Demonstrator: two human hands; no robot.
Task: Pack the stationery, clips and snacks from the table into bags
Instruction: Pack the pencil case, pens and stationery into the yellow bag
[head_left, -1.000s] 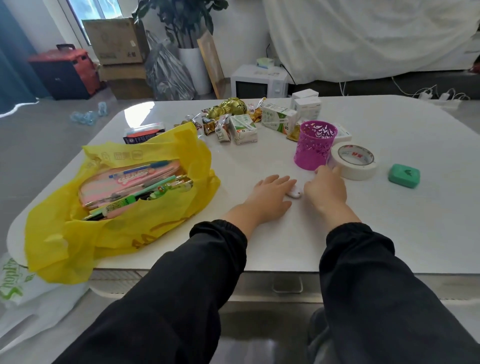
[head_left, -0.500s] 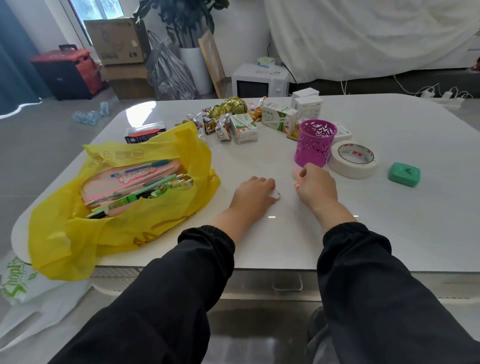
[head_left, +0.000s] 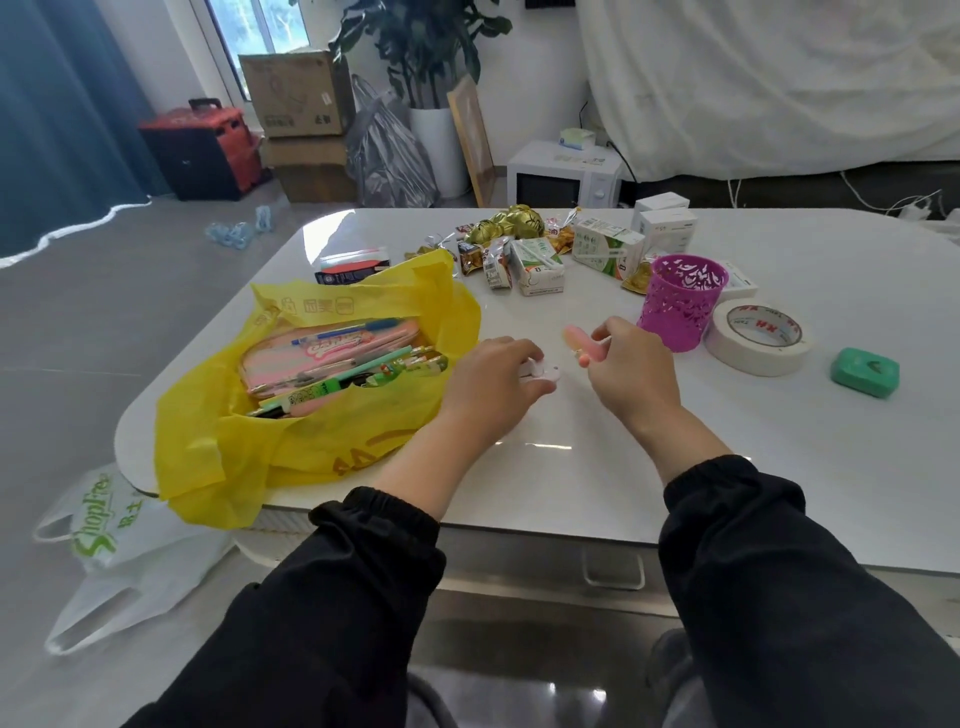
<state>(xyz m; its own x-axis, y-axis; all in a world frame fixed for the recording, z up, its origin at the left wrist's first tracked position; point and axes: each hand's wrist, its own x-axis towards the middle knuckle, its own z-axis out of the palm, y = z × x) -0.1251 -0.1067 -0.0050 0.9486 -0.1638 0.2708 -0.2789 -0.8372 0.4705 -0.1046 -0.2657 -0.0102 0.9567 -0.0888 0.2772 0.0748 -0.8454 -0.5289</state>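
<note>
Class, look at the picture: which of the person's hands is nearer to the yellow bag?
Left. The left hand sits just beside the yellow bag at its right edge; the right hand is farther right, closer to the purple cup.

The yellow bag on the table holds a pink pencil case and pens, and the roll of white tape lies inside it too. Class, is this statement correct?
Not quite. The head view shows the yellow bag holding the pink pencil case and pens, but the roll of white tape lies outside it, on the table beside the purple pen holder.
</note>
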